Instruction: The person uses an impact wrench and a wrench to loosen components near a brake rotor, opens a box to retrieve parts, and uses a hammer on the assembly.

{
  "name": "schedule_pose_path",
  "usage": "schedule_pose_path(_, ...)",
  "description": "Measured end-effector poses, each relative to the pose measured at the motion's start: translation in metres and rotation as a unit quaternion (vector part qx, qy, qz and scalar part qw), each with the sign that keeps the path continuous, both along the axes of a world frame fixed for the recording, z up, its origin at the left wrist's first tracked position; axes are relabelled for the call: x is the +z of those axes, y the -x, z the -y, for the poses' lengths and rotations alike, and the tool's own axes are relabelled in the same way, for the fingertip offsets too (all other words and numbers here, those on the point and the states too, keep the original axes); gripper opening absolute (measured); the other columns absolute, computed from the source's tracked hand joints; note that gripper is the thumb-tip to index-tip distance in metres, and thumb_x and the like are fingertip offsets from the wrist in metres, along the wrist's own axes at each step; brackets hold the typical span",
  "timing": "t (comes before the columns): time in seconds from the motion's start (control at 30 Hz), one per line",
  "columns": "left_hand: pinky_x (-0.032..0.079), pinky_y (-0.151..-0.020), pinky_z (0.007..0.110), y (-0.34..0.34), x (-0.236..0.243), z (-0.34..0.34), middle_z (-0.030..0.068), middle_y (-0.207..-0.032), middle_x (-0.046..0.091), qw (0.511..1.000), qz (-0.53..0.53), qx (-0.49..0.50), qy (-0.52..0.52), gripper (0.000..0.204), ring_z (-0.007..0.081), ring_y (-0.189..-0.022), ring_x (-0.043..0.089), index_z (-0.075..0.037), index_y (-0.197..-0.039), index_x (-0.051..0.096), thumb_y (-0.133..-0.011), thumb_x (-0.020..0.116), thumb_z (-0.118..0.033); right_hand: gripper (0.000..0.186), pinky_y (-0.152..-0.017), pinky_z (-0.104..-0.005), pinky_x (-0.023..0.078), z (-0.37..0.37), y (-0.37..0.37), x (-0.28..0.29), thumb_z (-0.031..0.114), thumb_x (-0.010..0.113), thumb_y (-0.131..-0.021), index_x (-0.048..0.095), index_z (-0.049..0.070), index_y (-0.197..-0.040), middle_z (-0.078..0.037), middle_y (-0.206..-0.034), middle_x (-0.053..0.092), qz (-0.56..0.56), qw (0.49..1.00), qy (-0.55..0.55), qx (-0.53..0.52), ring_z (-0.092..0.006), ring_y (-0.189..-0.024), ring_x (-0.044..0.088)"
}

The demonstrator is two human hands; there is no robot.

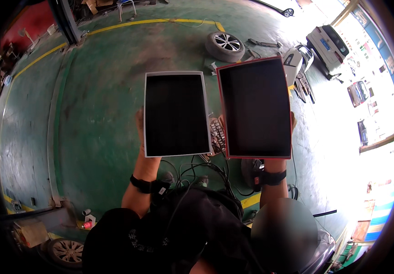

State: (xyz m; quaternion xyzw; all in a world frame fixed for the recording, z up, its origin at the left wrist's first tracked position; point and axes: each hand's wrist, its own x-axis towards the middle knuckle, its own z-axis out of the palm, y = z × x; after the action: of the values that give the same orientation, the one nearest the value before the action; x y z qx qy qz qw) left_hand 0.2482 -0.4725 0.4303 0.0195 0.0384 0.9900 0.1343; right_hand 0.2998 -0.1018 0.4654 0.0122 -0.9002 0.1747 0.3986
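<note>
Two tablets with dark screens are held up side by side in front of me. The left one, a white-framed tablet (176, 114), stands upright in my left hand (140, 119), whose fingers show only at its left edge. On the right, a slightly larger red-framed tablet (255, 109) tilts a little, held by my right hand (293, 120), which shows just past its right edge. Most of both hands is hidden behind the tablets. Black straps circle both wrists. A narrow gap parts the tablets, and through it a cluster of small metallic pieces (217, 135) shows on the floor.
Black cables (197, 170) hang and loop below the tablets. A loose car wheel (225, 46) lies on the green floor ahead, with car parts (303, 84) to its right. A lift post (64, 23) stands far left. A white car (327, 50) is parked far right. Someone's blurred head (284, 235) is close at lower right.
</note>
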Motion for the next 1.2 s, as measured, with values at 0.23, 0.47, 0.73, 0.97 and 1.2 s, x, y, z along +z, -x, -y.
schedule_pose_path(0.23, 0.051, -0.1, 0.046, -0.011, -0.041, 0.038, 0.0158, -0.131, 0.062, 0.996, -0.058, -0.027, -0.057, 0.057, 0.0311, -0.114, 0.064, -0.005, -0.131, 0.06, -0.099, 0.044, -0.049, 0.033, -0.087, -0.0312, 0.055, 0.085, 0.0, 0.023, 0.013, 0.054, -0.099, 0.054, 0.0, -0.128, -0.01, -0.119, 0.064, 0.063, 0.948, 0.267, 0.164, -0.0184, -0.102, 0.064)
schedule_pose_path(0.47, 0.06, -0.086, 0.041, -0.005, -0.024, 0.061, 0.0227, -0.112, 0.068, 0.99, -0.003, -0.142, 0.016, 0.049, 0.0325, -0.096, 0.071, 0.007, -0.122, 0.06, -0.085, 0.054, -0.024, 0.045, -0.099, -0.0381, 0.038, 0.131, 0.006, 0.014, 0.034, 0.066, -0.084, 0.063, 0.011, -0.122, -0.005, -0.116, 0.065, 0.15, 0.978, -0.139, 0.048, -0.0229, -0.115, 0.055)
schedule_pose_path(0.73, 0.06, -0.085, 0.042, -0.006, -0.028, 0.055, 0.0241, -0.114, 0.068, 0.973, 0.117, -0.167, 0.104, 0.055, 0.0338, -0.094, 0.071, 0.008, -0.123, 0.059, -0.076, 0.056, -0.02, 0.049, -0.102, -0.0379, 0.044, 0.132, 0.023, -0.041, 0.037, 0.064, -0.089, 0.059, 0.008, -0.128, -0.008, -0.121, 0.066, 0.221, 0.784, 0.466, 0.346, -0.0231, -0.116, 0.058)
schedule_pose_path(0.97, 0.059, -0.082, 0.04, 0.022, -0.063, 0.058, 0.0176, -0.105, 0.07, 0.953, 0.16, -0.112, 0.231, 0.045, 0.03, -0.09, 0.071, 0.001, -0.119, 0.061, -0.081, 0.059, -0.024, 0.043, -0.067, -0.0281, 0.049, 0.153, 0.068, -0.08, 0.042, 0.055, -0.098, 0.066, 0.001, -0.105, -0.008, -0.085, 0.067, 0.343, 0.665, 0.609, 0.262, -0.0132, -0.073, 0.063)
schedule_pose_path(1.2, 0.058, -0.084, 0.043, 0.077, -0.091, 0.071, 0.0182, -0.109, 0.069, 0.874, 0.242, -0.067, 0.416, 0.056, 0.0323, -0.092, 0.071, 0.0, -0.124, 0.059, -0.077, 0.06, -0.03, 0.045, -0.041, -0.0249, 0.025, 0.133, 0.135, -0.112, 0.045, 0.071, -0.09, 0.069, 0.001, -0.101, 0.006, -0.06, 0.046, 0.544, 0.507, 0.637, 0.205, -0.0057, -0.045, 0.038)
